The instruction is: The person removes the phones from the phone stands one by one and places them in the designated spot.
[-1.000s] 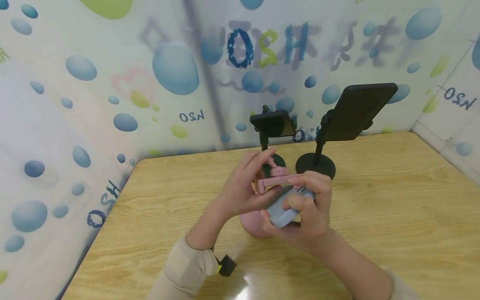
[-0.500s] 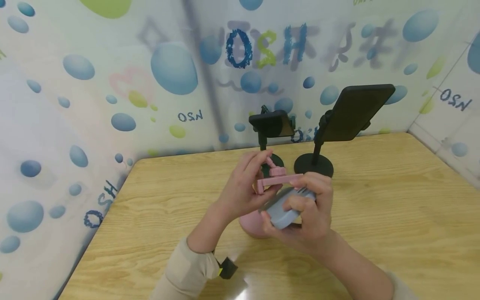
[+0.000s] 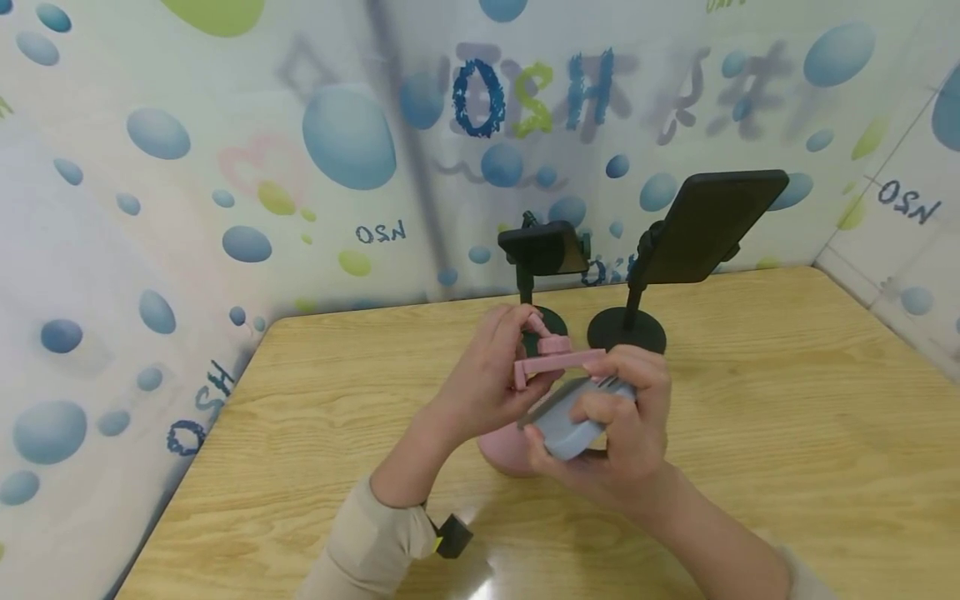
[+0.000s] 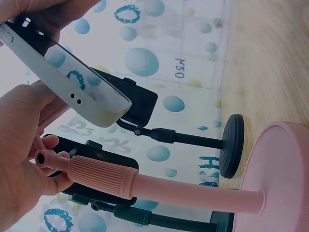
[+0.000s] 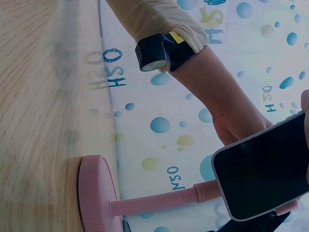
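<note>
In the head view my left hand (image 3: 483, 379) grips the head of a pink phone stand, fingers behind its clamp bracket (image 3: 558, 362) and thumb beneath. My right hand (image 3: 626, 421) holds a smartphone in a pale blue case (image 3: 570, 429), tilted just below the bracket. One right finger reaches the bracket's right end; whether it presses there I cannot tell. The stand's ribbed collar and pink post (image 4: 193, 192) show in the left wrist view, its round base (image 5: 94, 193) on the table in the right wrist view. The phone's dark screen (image 5: 263, 166) partly hides the stand's head.
Behind the hands are a dark green stand (image 3: 527, 287) with a phone-like device and a black stand (image 3: 627, 329) bearing a larger dark device (image 3: 716, 225). All are on a wooden table (image 3: 360, 392) against a patterned backdrop (image 3: 300, 167).
The phone and my right hand have shifted slightly to the right and down, away from the bracket. My left forefinger has drawn in lower around the stand's head.
</note>
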{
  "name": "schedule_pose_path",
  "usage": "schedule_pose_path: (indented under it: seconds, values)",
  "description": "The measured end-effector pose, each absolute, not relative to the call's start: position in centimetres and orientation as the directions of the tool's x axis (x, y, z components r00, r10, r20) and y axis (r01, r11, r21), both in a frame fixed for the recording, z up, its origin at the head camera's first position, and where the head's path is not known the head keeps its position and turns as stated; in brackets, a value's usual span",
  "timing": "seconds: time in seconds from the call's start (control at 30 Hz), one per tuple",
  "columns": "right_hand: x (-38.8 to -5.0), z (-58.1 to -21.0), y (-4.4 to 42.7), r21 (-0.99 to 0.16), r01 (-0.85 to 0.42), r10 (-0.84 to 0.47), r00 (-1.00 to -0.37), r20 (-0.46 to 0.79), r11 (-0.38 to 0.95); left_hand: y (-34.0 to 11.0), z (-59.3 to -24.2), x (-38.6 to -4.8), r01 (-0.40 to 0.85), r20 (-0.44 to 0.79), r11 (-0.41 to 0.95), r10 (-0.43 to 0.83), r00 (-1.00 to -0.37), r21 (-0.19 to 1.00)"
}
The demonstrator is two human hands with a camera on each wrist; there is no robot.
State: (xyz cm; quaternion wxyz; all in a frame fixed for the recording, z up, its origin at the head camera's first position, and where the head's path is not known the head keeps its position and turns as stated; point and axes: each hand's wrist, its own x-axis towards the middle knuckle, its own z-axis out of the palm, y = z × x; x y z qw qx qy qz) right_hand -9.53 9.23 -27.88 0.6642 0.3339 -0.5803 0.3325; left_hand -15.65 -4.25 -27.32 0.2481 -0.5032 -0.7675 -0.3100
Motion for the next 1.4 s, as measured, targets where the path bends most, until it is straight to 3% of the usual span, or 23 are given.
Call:
schedule_pose_path:
  seconds: [0.77, 1.07, 1.4]
  values:
    - [-9.1, -28.0, 9.7, 0.022, -0.849, 0.097, 0.086, 0.992, 0.529, -4.9, -27.2, -15.4, 0.920, 0.669, 0.337, 0.639, -0.380, 0.201]
    - [-8.9, -28.2, 10.1, 0.001, -0.839, 0.102, 0.067, 0.993, 0.544, -6.3, -26.8, -15.5, 0.885, 0.654, 0.378, 0.602, -0.459, 0.272]
    - [-8.6, -28.6, 10.9, -0.085, -0.794, 0.115, -0.019, 0.993, 0.603, -8.3, -26.1, -16.0, 0.880, 0.666, 0.372, 0.580, -0.470, 0.296]
